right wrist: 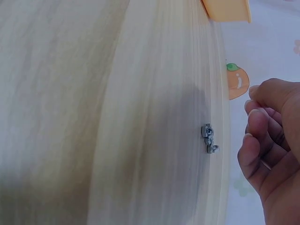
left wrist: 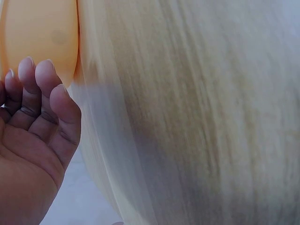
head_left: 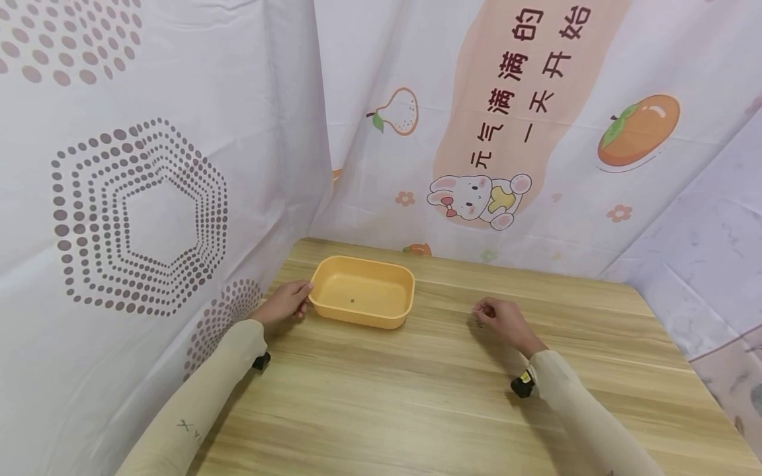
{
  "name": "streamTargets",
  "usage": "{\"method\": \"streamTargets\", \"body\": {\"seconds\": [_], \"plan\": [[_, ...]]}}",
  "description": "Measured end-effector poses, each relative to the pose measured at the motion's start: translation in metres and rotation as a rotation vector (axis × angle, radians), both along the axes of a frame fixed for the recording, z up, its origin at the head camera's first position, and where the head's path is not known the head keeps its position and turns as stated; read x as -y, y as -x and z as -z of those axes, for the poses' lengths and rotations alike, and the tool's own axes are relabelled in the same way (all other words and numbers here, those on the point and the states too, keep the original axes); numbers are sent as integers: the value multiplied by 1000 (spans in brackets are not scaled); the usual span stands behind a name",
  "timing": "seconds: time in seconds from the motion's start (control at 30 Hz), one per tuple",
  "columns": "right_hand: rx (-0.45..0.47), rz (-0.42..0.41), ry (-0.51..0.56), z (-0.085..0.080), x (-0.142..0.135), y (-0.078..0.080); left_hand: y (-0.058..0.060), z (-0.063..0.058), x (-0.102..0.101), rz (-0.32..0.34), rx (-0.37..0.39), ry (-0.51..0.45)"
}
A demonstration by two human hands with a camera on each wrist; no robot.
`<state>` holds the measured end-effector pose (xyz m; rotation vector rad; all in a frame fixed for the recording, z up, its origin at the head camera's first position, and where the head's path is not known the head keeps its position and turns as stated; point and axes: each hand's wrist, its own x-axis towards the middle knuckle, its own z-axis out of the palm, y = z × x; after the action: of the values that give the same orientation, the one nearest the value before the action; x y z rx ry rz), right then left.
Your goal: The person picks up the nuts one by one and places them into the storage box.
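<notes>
A shallow yellow-orange plastic bin [head_left: 363, 315] stands on the wooden table, and one small nut [head_left: 352, 301] lies on its floor. My left hand [head_left: 287, 303] grips the bin's left rim; from the left wrist, its curled fingers [left wrist: 44, 77] overlap the bin wall [left wrist: 40, 33]. To the right of the bin, my right hand [head_left: 503, 322] is over a few small metal nuts [right wrist: 209, 138] on the tabletop. Its fingers are bent, with the thumb [right wrist: 274, 93] close to the index fingertip. I cannot tell whether something small is pinched between them.
The wood-grain table [head_left: 381, 396] ends at a printed curtain [head_left: 387, 198] behind the bin. Another curtain with dotted hexagons [head_left: 238, 165] hangs close along the left arm. A pale marbled cloth [head_left: 702, 251] borders the right side. Black wrist cameras [head_left: 522, 385] sit under both sleeves.
</notes>
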<state>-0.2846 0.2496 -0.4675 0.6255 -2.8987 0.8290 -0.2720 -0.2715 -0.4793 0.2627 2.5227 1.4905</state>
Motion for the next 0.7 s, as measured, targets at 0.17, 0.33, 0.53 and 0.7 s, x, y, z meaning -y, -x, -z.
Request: {"method": "streamTargets", "body": {"seconds": [0.17, 0.33, 0.53, 0.7], "plan": [[-2, -2, 7, 0, 3, 2, 0, -1, -1, -9, 0, 10], [-5, -1, 3, -1, 6, 3, -1, -2, -1, -10, 5, 6], [-8, -5, 12, -5, 11, 0, -1, -1, -1, -8, 12, -1], [1, -7, 20, -8, 15, 0, -1, -2, 0, -4, 14, -6]]}}
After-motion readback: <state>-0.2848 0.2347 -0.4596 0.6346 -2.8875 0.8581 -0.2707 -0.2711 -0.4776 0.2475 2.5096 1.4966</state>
